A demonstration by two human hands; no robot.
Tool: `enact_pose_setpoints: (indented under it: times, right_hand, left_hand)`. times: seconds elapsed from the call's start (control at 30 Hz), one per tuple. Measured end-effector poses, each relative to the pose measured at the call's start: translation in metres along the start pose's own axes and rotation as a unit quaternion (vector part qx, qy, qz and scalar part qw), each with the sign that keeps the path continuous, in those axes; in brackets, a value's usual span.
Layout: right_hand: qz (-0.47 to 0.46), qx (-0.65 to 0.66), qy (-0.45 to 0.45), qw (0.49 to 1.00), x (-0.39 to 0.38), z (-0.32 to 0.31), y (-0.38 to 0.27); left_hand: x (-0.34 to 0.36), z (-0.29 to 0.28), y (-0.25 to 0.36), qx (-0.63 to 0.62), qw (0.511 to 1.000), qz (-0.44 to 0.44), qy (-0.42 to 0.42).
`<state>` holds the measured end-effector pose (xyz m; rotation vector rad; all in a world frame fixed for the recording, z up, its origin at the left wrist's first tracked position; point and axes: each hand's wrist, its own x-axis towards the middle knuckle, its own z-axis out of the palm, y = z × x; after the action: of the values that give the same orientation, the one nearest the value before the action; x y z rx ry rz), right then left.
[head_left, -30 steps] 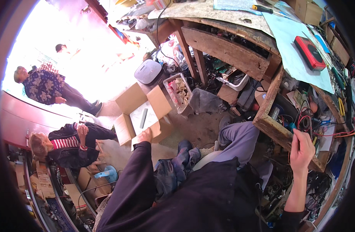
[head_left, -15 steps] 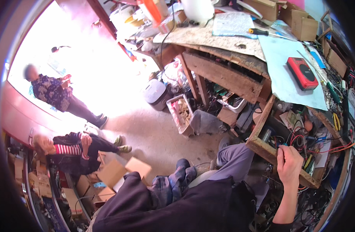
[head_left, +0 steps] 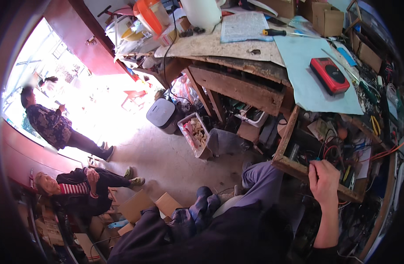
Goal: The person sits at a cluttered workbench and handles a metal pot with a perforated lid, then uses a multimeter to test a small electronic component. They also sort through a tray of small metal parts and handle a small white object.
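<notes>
At the front of a pulled-out wooden drawer (head_left: 294, 170) is my right hand (head_left: 323, 178). Its fingers curl over the top edge of the drawer's front board. A small teal tip shows beside the fingertips; I cannot tell what it belongs to. Inside the drawer lie tangled red and dark wires (head_left: 331, 152), a grey cylinder (head_left: 294, 152) and other loose parts. My left hand is not visible. On the bench above, a red multimeter (head_left: 329, 75) rests on a pale blue sheet (head_left: 294, 55), near a yellow-and-black screwdriver (head_left: 274, 32).
Cluttered with tools and cartons, the wooden bench (head_left: 202, 50) spans the back. A grey lidded bin (head_left: 161, 113) and a box of scraps (head_left: 195, 136) stand on the floor. One person (head_left: 50, 123) stands by the bright doorway; another (head_left: 85, 187) sits near cardboard boxes (head_left: 138, 204).
The whole view has shifted, so the bench and drawer sit farther left. The doorway looks less washed out. My right hand stays at the drawer's front board.
</notes>
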<state>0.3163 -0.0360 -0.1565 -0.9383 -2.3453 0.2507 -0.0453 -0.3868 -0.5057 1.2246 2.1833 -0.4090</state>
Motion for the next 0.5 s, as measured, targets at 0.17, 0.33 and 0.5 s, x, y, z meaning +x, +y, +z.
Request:
enact_pose_setpoints:
  times: [0.17,0.33,0.5]
  right_hand:
    - [0.006,-0.019,-0.019,1.0,0.001,0.0,-0.001]
    - [0.004,-0.031,-0.014,0.999,-0.001,0.004,-0.001]
    - [-0.01,-0.049,-0.016,0.999,-0.005,0.007,-0.002]
  left_hand:
    - [-0.001,-0.001,-0.003,0.005,1.0,0.017,-0.004]
    - [-0.002,0.001,0.0,0.013,0.999,0.028,-0.006]
    - [-0.015,0.012,0.002,0.008,1.0,0.03,-0.007]
